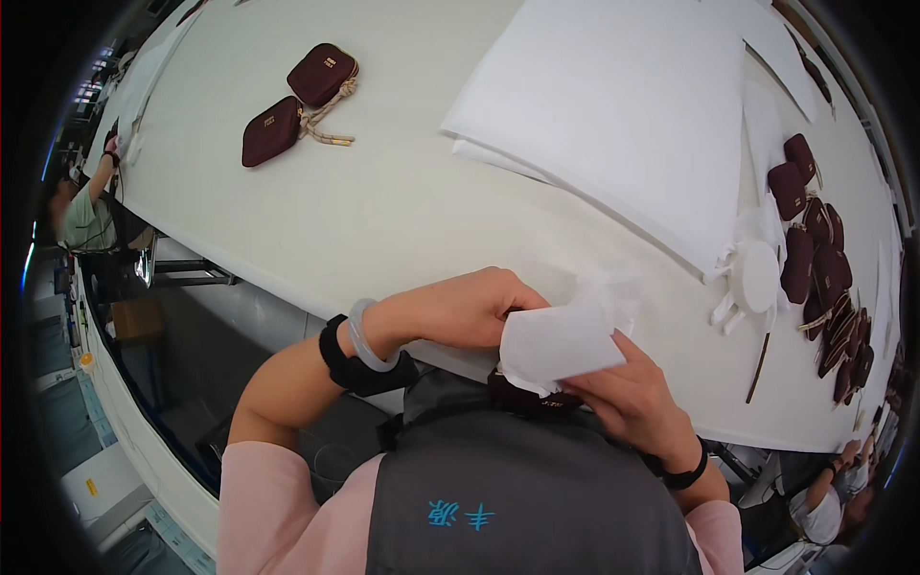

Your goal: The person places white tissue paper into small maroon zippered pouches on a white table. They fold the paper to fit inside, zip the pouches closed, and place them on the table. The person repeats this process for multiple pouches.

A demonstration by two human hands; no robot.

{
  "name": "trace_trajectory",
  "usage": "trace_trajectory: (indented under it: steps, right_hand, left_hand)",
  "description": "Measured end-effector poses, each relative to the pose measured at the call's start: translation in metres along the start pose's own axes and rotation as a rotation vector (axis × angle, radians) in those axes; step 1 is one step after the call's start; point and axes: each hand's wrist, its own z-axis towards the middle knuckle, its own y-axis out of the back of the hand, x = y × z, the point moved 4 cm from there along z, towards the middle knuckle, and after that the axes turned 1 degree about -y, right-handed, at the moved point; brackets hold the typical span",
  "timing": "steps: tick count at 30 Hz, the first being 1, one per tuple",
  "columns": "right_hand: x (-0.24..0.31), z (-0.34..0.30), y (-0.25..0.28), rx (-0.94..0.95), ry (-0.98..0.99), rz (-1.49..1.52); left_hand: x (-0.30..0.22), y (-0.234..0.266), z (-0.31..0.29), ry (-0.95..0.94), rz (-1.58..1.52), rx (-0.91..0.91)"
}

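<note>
Close against my apron, a dark maroon zip pouch (527,395) is tilted near the table's front edge, mostly covered by a piece of white tissue paper (556,345). My left hand (474,309) is curled at the far left side of the pouch, its fingertips partly hidden behind the paper; a dark bit of the pouch shows beside them. From the right, my right hand (632,388) pinches the tissue paper between thumb and fingers, by the pouch's opening. Thin, see-through wrapping (609,287) lies crumpled just beyond the paper.
Two maroon pouches (273,131) with a beige cord lie at the back left. Large white sheets (613,125) are stacked ahead. On the right are a round white object (754,278), a thin dark strip (758,369) and several maroon pouches (829,273). Other people work at both sides.
</note>
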Motion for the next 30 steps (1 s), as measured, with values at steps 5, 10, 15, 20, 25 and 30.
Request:
trace_trajectory:
  steps: [5,10,15,20,25,30]
  right_hand:
    - [0.004,-0.014,-0.001,-0.171,-0.15,0.009]
    - [0.01,-0.012,0.0,-0.237,0.008,-0.082]
    - [0.015,-0.014,-0.002,-0.119,0.106,-0.162]
    - [0.021,-0.01,-0.004,-0.053,0.147,-0.253]
    - [0.019,-0.012,-0.006,0.056,0.113,-0.294]
    - [0.021,-0.007,-0.01,0.01,0.029,-0.489]
  left_hand:
    - [-0.023,0.006,0.01,-0.008,0.193,0.199]
    - [-0.035,-0.002,0.023,0.057,0.418,0.215]
    - [-0.025,-0.005,0.019,0.03,0.41,0.132]
    - [-0.019,-0.01,0.008,-0.129,0.379,-0.116]
    - [-0.022,-0.013,0.005,-0.084,0.395,-0.179]
    - [-0.017,-0.017,0.001,0.045,0.088,-0.206]
